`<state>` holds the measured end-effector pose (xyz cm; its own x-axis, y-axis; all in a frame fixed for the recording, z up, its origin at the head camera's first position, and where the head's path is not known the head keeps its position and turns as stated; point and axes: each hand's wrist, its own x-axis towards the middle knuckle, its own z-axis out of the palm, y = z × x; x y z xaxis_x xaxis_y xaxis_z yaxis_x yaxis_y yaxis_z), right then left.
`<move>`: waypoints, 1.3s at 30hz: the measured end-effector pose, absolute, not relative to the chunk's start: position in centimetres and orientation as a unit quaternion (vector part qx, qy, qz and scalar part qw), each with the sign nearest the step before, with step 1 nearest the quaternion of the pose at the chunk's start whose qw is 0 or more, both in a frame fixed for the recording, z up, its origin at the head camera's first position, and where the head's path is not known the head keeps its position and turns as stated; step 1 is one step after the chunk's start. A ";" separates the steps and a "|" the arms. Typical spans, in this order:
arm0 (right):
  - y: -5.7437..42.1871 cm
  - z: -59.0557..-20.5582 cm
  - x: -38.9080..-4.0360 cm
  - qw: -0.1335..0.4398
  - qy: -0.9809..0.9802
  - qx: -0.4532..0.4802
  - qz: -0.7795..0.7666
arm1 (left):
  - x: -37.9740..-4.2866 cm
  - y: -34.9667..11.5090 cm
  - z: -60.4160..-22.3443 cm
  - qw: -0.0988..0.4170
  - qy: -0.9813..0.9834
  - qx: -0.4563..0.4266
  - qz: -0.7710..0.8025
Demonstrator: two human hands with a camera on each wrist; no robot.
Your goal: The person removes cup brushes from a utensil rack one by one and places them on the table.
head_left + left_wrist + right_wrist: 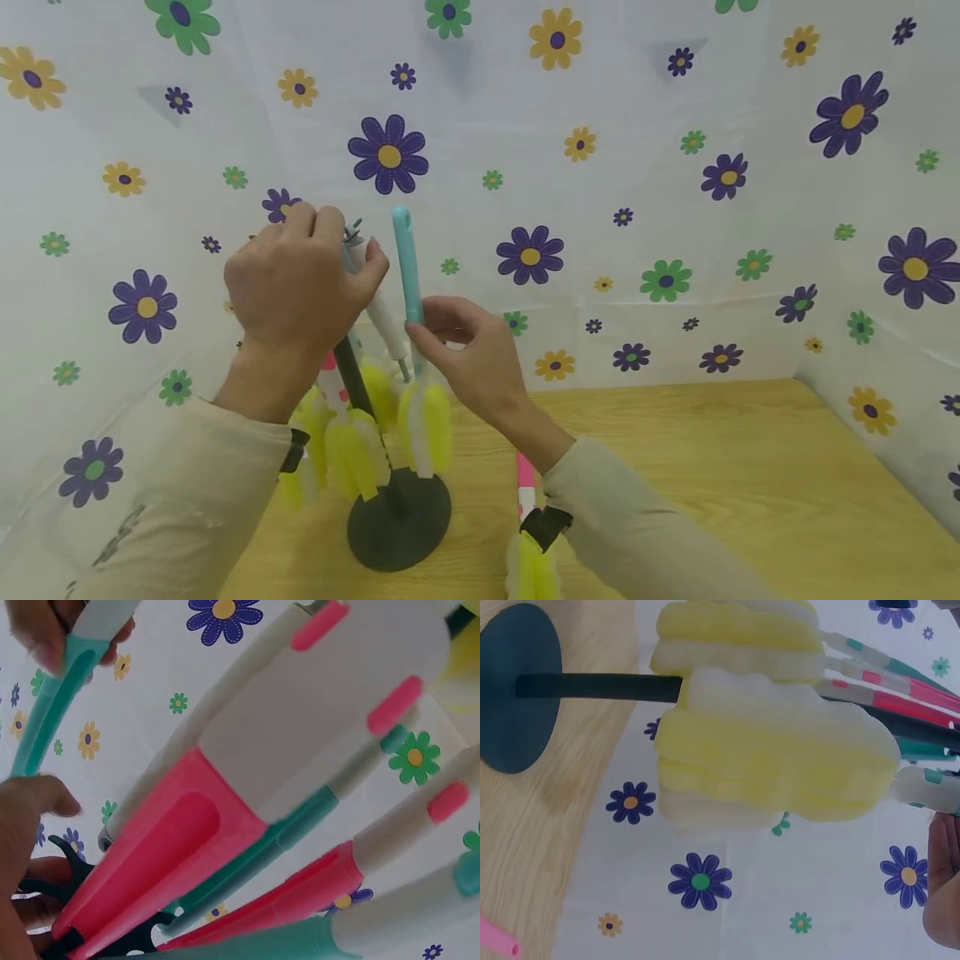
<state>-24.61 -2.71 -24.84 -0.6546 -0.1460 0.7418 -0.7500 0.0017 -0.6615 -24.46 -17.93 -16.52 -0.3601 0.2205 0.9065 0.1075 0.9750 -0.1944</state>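
Observation:
My left hand (296, 292) grips the top of a dark stand (352, 375), its fingers curled by the hooks (71, 874) in the left wrist view. Several sponge cleaning brushes with pink or teal handles hang there, including a pink-handled brush (150, 855) close to the left wrist camera. My right hand (476, 354) pinches a sponge brush by its teal handle (407, 258), beside the stand. The held brush hangs upright, its yellow and white sponge head (425, 429) downward. In the right wrist view, part of my right hand (945, 892) shows by the handle's white section (928, 787).
The stand's round dark base (399, 521) rests on a wooden table (660, 475). Another sponge brush (527, 475) with a pink handle lies on the table, partly behind my right sleeve. A white flower-patterned cloth (480, 133) rises behind and at the sides.

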 end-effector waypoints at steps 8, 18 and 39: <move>-1.0 -26.9 -25.9 0.242 -0.667 0.317 0.629 | -25.2 -18.2 -17.0 0.588 -0.802 -0.093 0.046; 2.5 -29.5 -28.1 0.240 -0.699 0.274 0.615 | -25.5 -18.7 -17.5 0.616 -0.779 -0.117 0.019; 11.0 -30.9 -27.8 0.129 -0.821 0.143 0.537 | -25.4 -19.3 -17.4 0.641 -0.739 -0.187 -0.085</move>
